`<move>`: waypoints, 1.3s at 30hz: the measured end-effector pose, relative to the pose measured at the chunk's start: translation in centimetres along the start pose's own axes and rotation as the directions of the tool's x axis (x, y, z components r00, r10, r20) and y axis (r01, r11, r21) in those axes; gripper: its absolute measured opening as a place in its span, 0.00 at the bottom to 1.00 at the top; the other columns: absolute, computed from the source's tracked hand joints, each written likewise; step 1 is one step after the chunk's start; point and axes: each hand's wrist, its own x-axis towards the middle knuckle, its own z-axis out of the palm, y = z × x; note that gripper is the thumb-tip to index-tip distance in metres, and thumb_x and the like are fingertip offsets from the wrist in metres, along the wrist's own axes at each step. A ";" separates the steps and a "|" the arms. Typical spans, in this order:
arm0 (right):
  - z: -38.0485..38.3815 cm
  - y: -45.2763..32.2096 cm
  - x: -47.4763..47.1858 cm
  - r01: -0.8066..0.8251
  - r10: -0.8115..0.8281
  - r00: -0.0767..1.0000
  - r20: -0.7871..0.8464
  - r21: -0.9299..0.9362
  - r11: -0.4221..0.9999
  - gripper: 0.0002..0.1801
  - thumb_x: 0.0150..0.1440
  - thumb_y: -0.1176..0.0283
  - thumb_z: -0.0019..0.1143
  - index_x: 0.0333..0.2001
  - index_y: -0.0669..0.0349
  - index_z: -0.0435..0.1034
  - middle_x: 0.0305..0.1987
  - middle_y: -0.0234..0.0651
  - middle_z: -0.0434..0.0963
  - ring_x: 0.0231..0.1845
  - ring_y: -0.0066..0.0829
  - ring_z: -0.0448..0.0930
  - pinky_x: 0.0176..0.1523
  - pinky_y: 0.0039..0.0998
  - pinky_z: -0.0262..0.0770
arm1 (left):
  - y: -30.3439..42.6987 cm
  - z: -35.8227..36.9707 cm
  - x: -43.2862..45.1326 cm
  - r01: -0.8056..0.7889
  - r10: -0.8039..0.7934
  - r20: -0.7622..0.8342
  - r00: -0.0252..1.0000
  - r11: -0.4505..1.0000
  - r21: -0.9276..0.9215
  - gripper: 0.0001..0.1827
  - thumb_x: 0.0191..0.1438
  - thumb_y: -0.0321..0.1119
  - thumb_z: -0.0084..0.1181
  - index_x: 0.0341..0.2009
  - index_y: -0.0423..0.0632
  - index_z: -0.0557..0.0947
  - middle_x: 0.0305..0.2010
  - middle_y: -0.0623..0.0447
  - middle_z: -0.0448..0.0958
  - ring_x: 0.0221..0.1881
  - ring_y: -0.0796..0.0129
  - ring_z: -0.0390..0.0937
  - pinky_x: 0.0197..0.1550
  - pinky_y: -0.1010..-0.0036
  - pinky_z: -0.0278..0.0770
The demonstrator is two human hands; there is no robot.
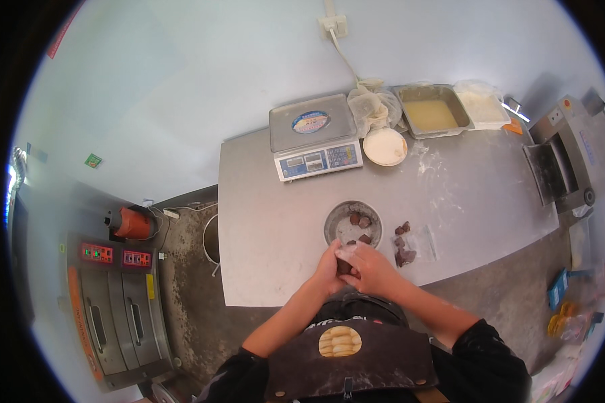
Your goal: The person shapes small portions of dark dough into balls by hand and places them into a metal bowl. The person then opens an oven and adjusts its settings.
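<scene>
My left hand (327,272) and my right hand (369,266) meet at the near side of a round metal bowl (326,229). A dark brown lump (344,267), perhaps dough or paste, is held between them, with the fingers hiding much of it. White powder coats the right fingers. Several smaller brown pieces (364,222) lie in the bowl, whose bottom is dusted white. Beside the bowl, to the right, more brown chunks (406,257) rest on and around a clear plastic bag (426,244).
Behind the bowl on the steel table (272,242) stand a digital scale (312,136), a bowl of white powder (384,146), a metal pan with yellowish contents (431,115) and a white tub (484,111). A metal machine (559,156) is at the right; a deck oven (118,307) stands left.
</scene>
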 end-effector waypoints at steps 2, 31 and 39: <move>0.9 0.2 -0.8 0.060 -0.059 0.998 0.007 -0.052 0.997 0.27 0.51 0.70 0.75 0.55 0.61 0.77 0.52 0.44 0.81 0.56 0.48 0.80 0.66 0.50 0.75 | -1.3 -1.6 1.2 0.029 -0.029 -0.025 0.999 1.000 -0.010 0.36 0.73 0.67 0.32 0.49 0.50 0.83 0.36 0.54 0.83 0.29 0.66 0.76 0.33 0.64 0.77; 7.4 15.3 4.1 -0.168 0.095 0.979 -0.179 -0.457 0.873 0.21 0.57 0.68 0.69 0.55 0.58 0.79 0.57 0.39 0.80 0.62 0.41 0.77 0.62 0.46 0.73 | -3.1 -16.7 -0.2 -0.028 0.030 -0.165 0.986 0.999 0.020 0.37 0.76 0.60 0.32 0.65 0.38 0.75 0.64 0.36 0.79 0.62 0.49 0.80 0.64 0.55 0.79; -1.7 18.1 -4.4 -0.713 0.613 0.699 -0.369 -0.428 0.556 0.15 0.59 0.64 0.68 0.48 0.58 0.82 0.53 0.47 0.79 0.54 0.50 0.81 0.55 0.47 0.78 | -3.0 -16.8 0.6 0.025 -0.001 -0.208 0.978 0.993 0.114 0.33 0.77 0.55 0.32 0.64 0.40 0.75 0.62 0.38 0.81 0.59 0.52 0.82 0.59 0.58 0.83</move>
